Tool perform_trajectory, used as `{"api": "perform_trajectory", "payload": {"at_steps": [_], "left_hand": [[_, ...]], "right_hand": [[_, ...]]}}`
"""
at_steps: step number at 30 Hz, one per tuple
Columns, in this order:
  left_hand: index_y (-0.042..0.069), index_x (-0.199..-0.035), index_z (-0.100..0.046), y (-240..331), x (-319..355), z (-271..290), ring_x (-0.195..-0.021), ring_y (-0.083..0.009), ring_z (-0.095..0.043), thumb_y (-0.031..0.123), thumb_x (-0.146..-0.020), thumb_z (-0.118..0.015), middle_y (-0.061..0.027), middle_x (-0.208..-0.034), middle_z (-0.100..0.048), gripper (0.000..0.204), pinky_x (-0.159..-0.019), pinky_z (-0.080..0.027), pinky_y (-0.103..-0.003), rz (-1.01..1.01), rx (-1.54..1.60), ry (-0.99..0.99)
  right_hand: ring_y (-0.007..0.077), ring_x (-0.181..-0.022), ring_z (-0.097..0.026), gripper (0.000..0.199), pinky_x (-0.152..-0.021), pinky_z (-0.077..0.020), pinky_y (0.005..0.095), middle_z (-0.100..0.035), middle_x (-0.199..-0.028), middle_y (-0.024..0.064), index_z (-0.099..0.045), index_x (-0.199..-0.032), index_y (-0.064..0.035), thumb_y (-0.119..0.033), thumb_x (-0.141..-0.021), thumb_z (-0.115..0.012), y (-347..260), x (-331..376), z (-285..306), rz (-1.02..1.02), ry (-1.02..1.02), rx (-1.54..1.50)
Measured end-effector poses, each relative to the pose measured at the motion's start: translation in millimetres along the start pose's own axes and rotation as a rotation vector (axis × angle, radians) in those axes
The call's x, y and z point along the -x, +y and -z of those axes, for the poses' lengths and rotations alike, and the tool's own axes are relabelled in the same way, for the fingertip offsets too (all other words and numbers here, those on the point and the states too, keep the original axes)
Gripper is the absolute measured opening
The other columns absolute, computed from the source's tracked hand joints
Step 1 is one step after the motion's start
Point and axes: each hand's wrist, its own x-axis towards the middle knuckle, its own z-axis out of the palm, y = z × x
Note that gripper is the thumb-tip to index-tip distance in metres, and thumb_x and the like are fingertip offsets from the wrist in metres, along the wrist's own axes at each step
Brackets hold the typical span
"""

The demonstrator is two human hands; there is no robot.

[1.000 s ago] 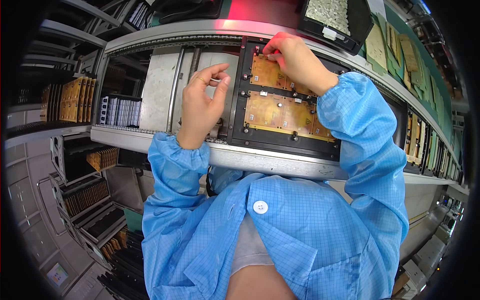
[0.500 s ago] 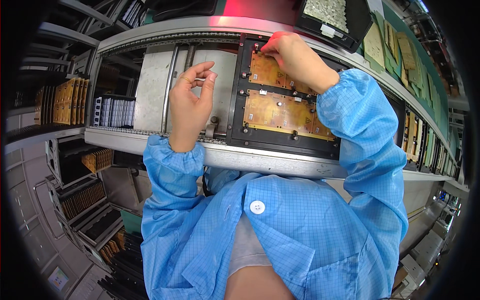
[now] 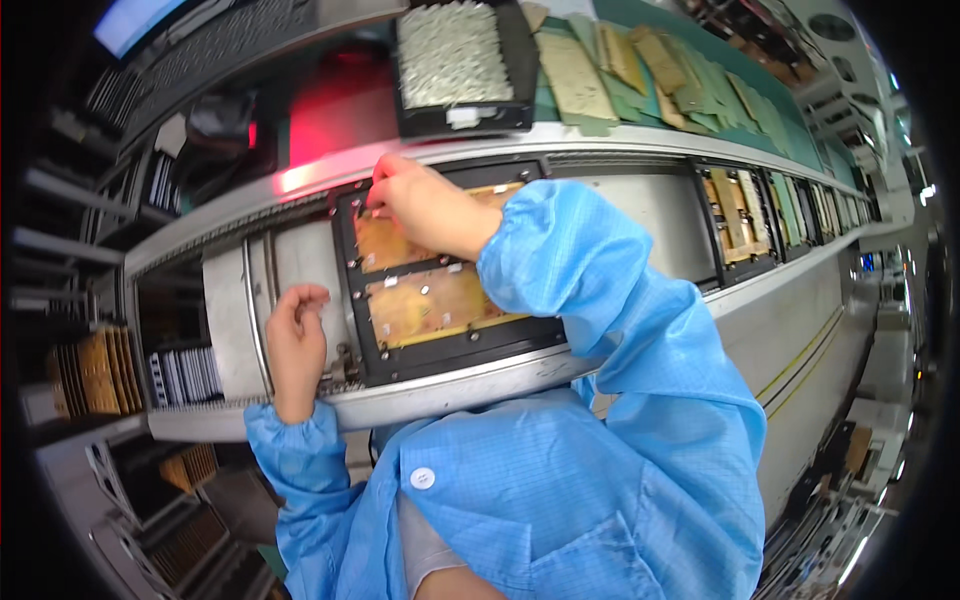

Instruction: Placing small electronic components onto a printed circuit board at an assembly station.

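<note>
A black fixture frame [image 3: 372,364] lies across the conveyor and carries two amber circuit boards. My right hand [image 3: 425,208] reaches over the far board [image 3: 383,246], its fingers pinched together at that board's upper left corner. Whatever sits between those fingertips is hidden. The near board [image 3: 412,306] has small white parts on it, and my right sleeve crosses above its right end. My left hand [image 3: 298,340] hovers left of the fixture over a bare metal plate [image 3: 228,300], fingers loosely curled, thumb apart, holding nothing.
Beyond the far rail stands a black bin [image 3: 522,70] of small white parts, beside a red-lit patch [image 3: 340,125]. Green and tan boards [image 3: 580,80] lie to its right. Another loaded fixture [image 3: 738,215] sits farther right on the conveyor. Amber boards [image 3: 100,370] stand racked at left.
The view has swung right, so the fixture and both hands appear farther left and lower. My right hand stays at the far board's corner. My left fingers have curled in somewhat.
</note>
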Motion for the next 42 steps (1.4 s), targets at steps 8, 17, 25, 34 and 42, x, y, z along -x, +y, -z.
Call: {"api": "perform_trajectory", "payload": {"at_steps": [8, 17, 25, 34, 42], "left_hand": [[-0.007, -0.108, -0.06, 5, -4, 3, -0.08, -0.0125, -0.059, -0.015, -0.083, -0.035, -0.0068, -0.092, -0.063, 0.037, -0.075, -0.051, -0.025, 0.095, 0.17, -0.223], [-0.008, -0.114, -0.061, -19, -30, 23, -0.096, -0.0163, -0.066, -0.014, -0.083, -0.036, -0.0125, -0.103, -0.07, 0.041, -0.086, -0.053, -0.028, -0.06, 0.206, -0.571], [-0.006, -0.12, -0.062, -28, -58, 31, -0.104, -0.0162, -0.064, -0.016, -0.083, -0.038, -0.012, -0.113, -0.069, 0.045, -0.094, -0.05, -0.03, -0.07, 0.293, -0.807], [-0.004, -0.125, -0.058, -48, -68, 87, -0.098, -0.0143, -0.062, -0.011, -0.085, -0.039, -0.0117, -0.112, -0.068, 0.045, -0.092, -0.049, -0.028, 0.06, 0.523, -0.554], [-0.004, -0.122, -0.061, -48, -83, 103, -0.095, -0.014, -0.063, -0.01, -0.086, -0.042, -0.0123, -0.11, -0.069, 0.04, -0.089, -0.05, -0.028, 0.075, 0.533, -0.451]], "right_hand": [[0.0431, -0.08, -0.066, 0.038, -0.073, -0.0511, 0.051, -0.068, -0.082, 0.0231, -0.068, -0.082, -0.0002, -0.038, -0.087, -0.068, 72, 32, 165, -0.68, 0.305, 0.547], [0.043, -0.095, -0.067, 0.053, -0.088, -0.0517, 0.0466, -0.07, -0.1, 0.0281, -0.07, -0.091, 0.0038, -0.048, -0.081, -0.073, 170, -7, 192, -1.004, 0.523, 0.565], [0.0219, -0.082, -0.07, 0.039, -0.075, -0.0541, 0.0321, -0.073, -0.091, 0.0129, -0.073, -0.095, 0.0019, -0.027, -0.071, -0.084, 154, -5, 167, -0.999, 0.644, 0.149], [0.0085, -0.077, -0.058, 0.028, -0.069, -0.0487, 0.0238, -0.068, -0.093, 0.0023, -0.07, -0.106, -0.0007, -0.013, -0.082, -0.078, -84, 101, 70, -0.859, 0.536, 0.271], [0.028, -0.1, -0.059, 0.028, -0.089, -0.0486, 0.0366, -0.067, -0.111, 0.0106, -0.071, -0.104, -0.005, -0.012, -0.078, -0.077, -113, 118, 18, -0.79, 0.487, 0.524]]}}
